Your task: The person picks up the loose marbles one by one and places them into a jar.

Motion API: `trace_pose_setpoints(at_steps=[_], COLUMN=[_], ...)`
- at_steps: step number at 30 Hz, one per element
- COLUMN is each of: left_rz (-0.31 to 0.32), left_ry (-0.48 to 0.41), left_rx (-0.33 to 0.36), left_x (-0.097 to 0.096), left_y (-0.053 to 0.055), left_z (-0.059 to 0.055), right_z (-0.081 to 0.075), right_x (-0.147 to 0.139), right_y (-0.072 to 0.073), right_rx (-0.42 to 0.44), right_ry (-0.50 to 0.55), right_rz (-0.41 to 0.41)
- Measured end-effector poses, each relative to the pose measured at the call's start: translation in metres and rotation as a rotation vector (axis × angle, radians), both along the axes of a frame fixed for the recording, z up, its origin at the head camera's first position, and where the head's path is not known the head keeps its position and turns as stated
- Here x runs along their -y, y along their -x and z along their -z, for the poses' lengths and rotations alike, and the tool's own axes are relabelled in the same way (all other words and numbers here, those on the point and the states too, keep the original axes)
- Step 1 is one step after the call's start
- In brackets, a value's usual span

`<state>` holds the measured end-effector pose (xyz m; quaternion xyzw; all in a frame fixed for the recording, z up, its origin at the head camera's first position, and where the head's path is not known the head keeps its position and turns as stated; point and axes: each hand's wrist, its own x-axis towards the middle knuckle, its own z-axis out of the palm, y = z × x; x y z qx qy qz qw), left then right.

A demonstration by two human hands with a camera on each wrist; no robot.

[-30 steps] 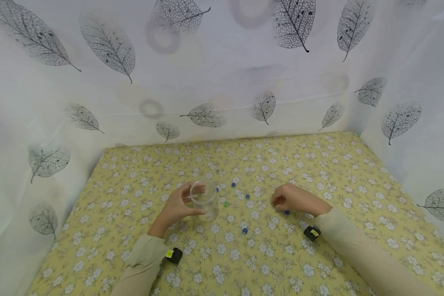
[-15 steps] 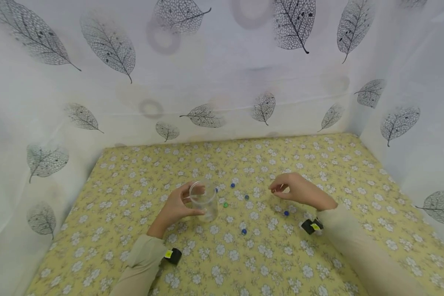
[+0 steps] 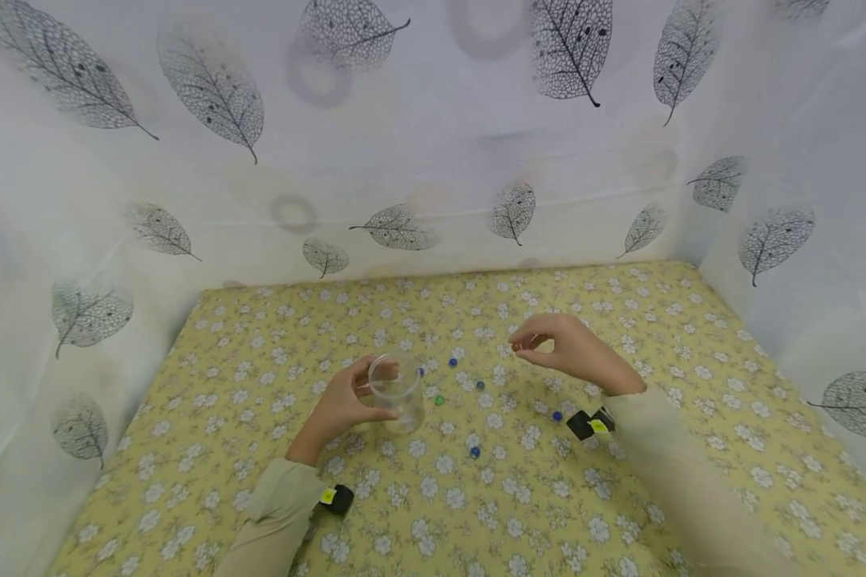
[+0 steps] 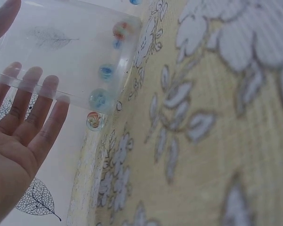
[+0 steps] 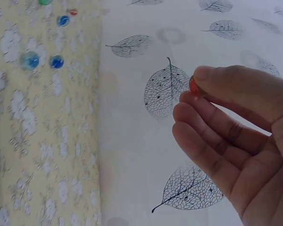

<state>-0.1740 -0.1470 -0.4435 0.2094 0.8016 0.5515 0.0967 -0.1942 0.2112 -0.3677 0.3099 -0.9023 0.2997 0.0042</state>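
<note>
A clear cup [image 3: 406, 410] stands upright on the flowered cloth, with my left hand [image 3: 342, 398] gripping its side. In the left wrist view the fingers [image 4: 42, 106] curve round the clear wall, and several marbles show through or beside its base. My right hand [image 3: 573, 353] is raised over the cloth and pinches a red marble [image 3: 516, 347] between thumb and fingertip. The right wrist view shows that red marble [image 5: 193, 85] at the fingertips, the other fingers loosely curled. Between the hands lie a green marble [image 3: 439, 400] and several blue ones, one blue marble [image 3: 452, 362] toward the back.
A blue marble [image 3: 475, 452] lies nearer the front, and another blue marble [image 3: 557, 416] sits below the right hand. Yellow flowered cloth [image 3: 260, 513] covers the table. White leaf-printed sheeting [image 3: 433, 160] rises along its back and both sides.
My right hand has lifted off the cloth and moved up and slightly left, with the red marble coming into sight in its pinch. My left hand stays on the cup.
</note>
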Motion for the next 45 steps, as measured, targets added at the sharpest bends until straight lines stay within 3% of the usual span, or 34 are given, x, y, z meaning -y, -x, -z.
trace_pose_setpoints(at_steps=[12,25,36,45], left_rz=[-0.004,-0.002,0.008,0.018], left_ry=[0.003,-0.003,-0.021,-0.03], left_rx=[0.005,0.006,-0.001,-0.002], left_x=[0.0,0.0,0.0,0.0], left_y=[0.0,0.0,0.001,0.0], left_z=[0.0,0.002,0.002,0.001], right_z=[-0.019,-0.04,-0.043,-0.038], right_x=[0.027,0.064,0.093,0.113], right_y=[0.006,0.012,0.017,0.02], right_rx=[-0.047,-0.074,-0.011,0.027], right_ry=[0.082,0.136,0.207,0.195], right_rz=[-0.003,-0.08,-0.154,-0.205])
